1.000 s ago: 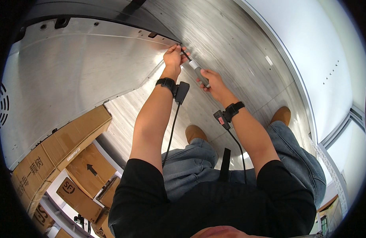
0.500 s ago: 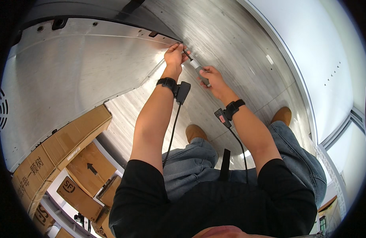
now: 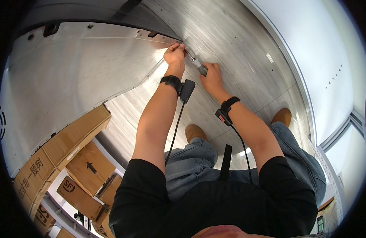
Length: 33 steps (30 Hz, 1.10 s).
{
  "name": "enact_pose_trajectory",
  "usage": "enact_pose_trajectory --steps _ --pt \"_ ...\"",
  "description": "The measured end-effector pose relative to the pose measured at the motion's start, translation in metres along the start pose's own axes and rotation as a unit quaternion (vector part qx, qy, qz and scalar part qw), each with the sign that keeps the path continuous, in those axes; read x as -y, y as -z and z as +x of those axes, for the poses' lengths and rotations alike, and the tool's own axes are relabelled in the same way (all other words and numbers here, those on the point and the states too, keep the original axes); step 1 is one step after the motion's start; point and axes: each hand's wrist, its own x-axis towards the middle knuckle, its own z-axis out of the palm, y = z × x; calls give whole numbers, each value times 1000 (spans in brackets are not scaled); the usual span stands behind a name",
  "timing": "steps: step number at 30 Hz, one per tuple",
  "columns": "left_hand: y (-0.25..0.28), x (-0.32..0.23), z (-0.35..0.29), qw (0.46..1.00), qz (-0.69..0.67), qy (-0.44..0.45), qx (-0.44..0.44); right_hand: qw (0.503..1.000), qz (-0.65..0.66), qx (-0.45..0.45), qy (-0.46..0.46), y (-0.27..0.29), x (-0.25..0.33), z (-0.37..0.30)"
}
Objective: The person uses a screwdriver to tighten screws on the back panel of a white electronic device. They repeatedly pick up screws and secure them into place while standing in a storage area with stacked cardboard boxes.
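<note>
A screwdriver with a grey handle and a thin metal shaft points up and left. My right hand is closed round its handle, the back of the hand turned up. The shaft runs toward the far corner of a large silver metal panel. At that corner my left hand is closed, its fingertips pinched together beside the screwdriver's tip. What those fingertips hold is too small and hidden to make out. Each wrist wears a black strap with a small black box and a cable.
Several cardboard boxes stand at the lower left, one long carton against the panel's near edge. A dark surface adjoins the panel's far side. White panels rise on the right. Grey wood-look floor lies between, with my feet on it.
My right hand has rolled over on the screwdriver's handle and shifted slightly, now covering more of its rear end. My left hand has stayed at the panel's corner, its wrist a little farther right.
</note>
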Motion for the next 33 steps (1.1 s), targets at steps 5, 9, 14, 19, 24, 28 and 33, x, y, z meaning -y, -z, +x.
enact_pose_trajectory --steps 5,9,14,19,24,28,33 --pt "0 4 4 1000 -27 3 9 998 -67 16 13 2 -1 2" --pt "-1 5 3 998 -52 5 18 995 -81 56 2 4 -4 6" --pt "1 8 0 997 44 -57 18 989 -119 91 -7 10 7 10" --pt "-4 4 -1 994 86 -60 -19 983 -158 96 3 8 8 12" --pt "-2 -4 -2 998 55 -23 21 988 -91 116 -35 8 1 15" --pt "-1 0 4 999 22 -23 39 988 45 148 -22 8 -15 20" --pt "-1 0 3 998 -19 -12 51 973 62 221 -36 10 -23 28"
